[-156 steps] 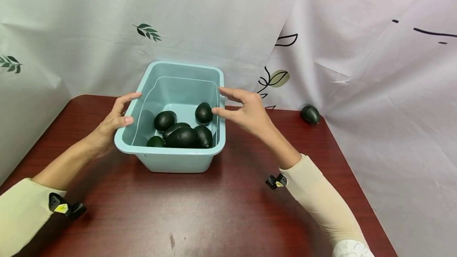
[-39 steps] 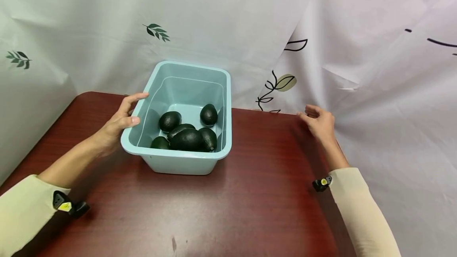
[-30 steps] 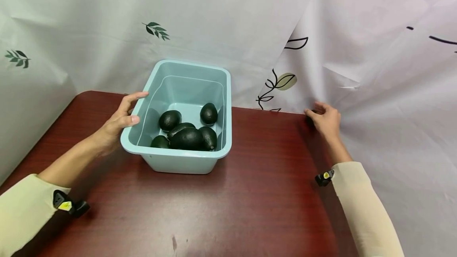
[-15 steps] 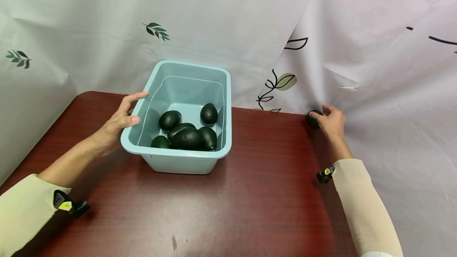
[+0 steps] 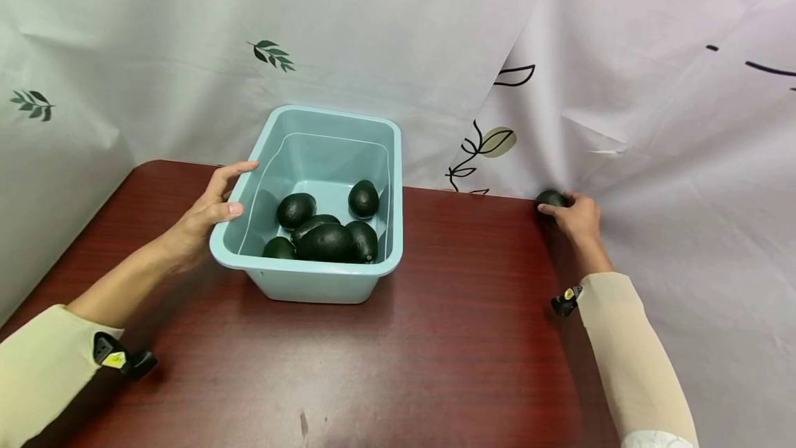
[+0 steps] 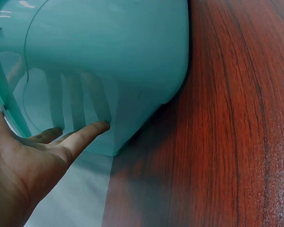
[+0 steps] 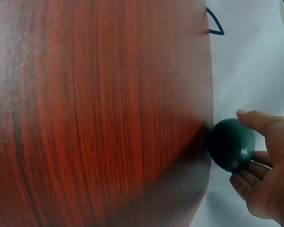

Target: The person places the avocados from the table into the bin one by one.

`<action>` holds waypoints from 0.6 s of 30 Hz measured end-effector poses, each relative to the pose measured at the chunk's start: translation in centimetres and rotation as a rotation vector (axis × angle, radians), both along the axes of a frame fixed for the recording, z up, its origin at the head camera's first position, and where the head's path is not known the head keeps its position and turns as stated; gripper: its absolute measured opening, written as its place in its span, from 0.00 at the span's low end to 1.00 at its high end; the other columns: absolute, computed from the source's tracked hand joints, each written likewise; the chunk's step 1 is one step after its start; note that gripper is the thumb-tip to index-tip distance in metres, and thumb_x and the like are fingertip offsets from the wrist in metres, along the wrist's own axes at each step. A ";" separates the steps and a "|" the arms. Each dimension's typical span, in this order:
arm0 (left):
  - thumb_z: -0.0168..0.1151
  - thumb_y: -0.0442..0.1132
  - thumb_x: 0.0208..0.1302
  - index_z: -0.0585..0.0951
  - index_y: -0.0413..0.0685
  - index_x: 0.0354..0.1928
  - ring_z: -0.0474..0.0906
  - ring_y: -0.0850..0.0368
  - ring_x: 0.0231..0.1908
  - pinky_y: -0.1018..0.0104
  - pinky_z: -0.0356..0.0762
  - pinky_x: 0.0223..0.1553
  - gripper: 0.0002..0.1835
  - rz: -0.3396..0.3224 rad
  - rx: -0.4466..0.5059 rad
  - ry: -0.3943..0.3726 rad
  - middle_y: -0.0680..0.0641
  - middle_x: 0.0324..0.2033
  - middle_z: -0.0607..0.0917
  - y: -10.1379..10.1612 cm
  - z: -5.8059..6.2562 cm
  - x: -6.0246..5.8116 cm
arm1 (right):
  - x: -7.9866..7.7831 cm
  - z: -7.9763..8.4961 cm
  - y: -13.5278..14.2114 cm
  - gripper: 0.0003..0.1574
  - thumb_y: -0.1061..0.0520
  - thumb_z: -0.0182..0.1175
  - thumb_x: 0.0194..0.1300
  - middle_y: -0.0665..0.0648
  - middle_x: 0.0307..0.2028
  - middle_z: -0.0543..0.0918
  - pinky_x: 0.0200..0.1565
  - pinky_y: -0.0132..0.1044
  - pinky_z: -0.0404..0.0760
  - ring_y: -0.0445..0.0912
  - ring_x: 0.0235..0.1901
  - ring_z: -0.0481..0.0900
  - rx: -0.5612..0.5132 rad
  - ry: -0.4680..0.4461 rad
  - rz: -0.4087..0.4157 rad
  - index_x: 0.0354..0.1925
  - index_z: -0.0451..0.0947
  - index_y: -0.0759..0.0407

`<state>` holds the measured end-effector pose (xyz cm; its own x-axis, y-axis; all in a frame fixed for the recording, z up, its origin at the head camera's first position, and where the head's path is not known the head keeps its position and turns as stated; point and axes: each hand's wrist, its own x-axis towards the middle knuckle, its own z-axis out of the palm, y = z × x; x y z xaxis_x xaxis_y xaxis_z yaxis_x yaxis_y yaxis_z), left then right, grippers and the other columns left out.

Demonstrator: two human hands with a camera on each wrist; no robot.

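A dark green avocado (image 5: 551,198) lies at the table's back right corner against the backdrop. My right hand (image 5: 580,216) holds it, the thumb on its near side; in the right wrist view the other fingers reach behind and under the avocado (image 7: 232,144). At the left side of a light blue plastic tub (image 5: 307,281), my left hand (image 5: 195,227) touches the rim with thumb and index fingertip. In the left wrist view, its fairly straight fingers rest on the tub's outer wall (image 6: 109,56). Several avocados (image 5: 325,243) lie inside the tub, partly overlapping.
The tub stands on a dark red wood-grain table (image 5: 435,337), left of centre near the back. A pale fabric backdrop (image 5: 398,33) with leaf prints encloses the back and sides.
My right hand has gone from the tub's right rim to the back right corner and taken hold of the avocado there. The left hand has stayed at the tub.
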<state>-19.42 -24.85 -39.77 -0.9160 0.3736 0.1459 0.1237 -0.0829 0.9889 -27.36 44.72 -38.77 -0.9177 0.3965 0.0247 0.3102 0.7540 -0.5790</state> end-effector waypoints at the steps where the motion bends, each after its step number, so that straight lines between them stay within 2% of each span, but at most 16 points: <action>1: 0.53 0.43 0.77 0.62 0.77 0.83 0.84 0.54 0.58 0.60 0.88 0.49 0.36 0.000 0.002 0.000 0.45 0.67 0.69 0.0 0.0 0.0 | 0.1 0.1 -0.1 0.56 0.41 0.77 0.69 0.75 0.80 0.72 0.82 0.64 0.67 0.71 0.80 0.68 0.005 -0.002 0.003 0.83 0.70 0.66; 7: 0.53 0.44 0.77 0.62 0.78 0.83 0.84 0.54 0.58 0.60 0.88 0.49 0.36 -0.001 -0.008 -0.001 0.46 0.67 0.68 0.0 0.0 0.0 | 0.2 0.1 -0.1 0.48 0.45 0.74 0.73 0.76 0.77 0.75 0.82 0.62 0.67 0.72 0.80 0.68 0.037 -0.005 0.008 0.79 0.73 0.70; 13: 0.53 0.44 0.77 0.61 0.78 0.84 0.83 0.54 0.58 0.60 0.88 0.49 0.36 0.001 -0.014 0.001 0.46 0.67 0.68 0.0 0.1 0.0 | 0.4 0.0 0.1 0.49 0.43 0.73 0.73 0.75 0.77 0.75 0.82 0.62 0.66 0.71 0.81 0.67 0.023 -0.005 -0.012 0.79 0.74 0.69; 18: 0.53 0.45 0.78 0.61 0.78 0.84 0.83 0.53 0.59 0.59 0.88 0.49 0.36 -0.008 -0.016 0.002 0.45 0.68 0.68 0.0 0.1 0.0 | 1.0 -0.2 0.3 0.48 0.41 0.74 0.71 0.76 0.75 0.78 0.81 0.62 0.67 0.72 0.79 0.69 0.033 0.023 0.003 0.76 0.77 0.70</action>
<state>-19.40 -24.89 -39.66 -0.9128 0.3831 0.1417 0.1250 -0.0684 0.9898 -26.32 45.02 -38.96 -0.9180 0.3922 0.0583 0.2949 0.7737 -0.5608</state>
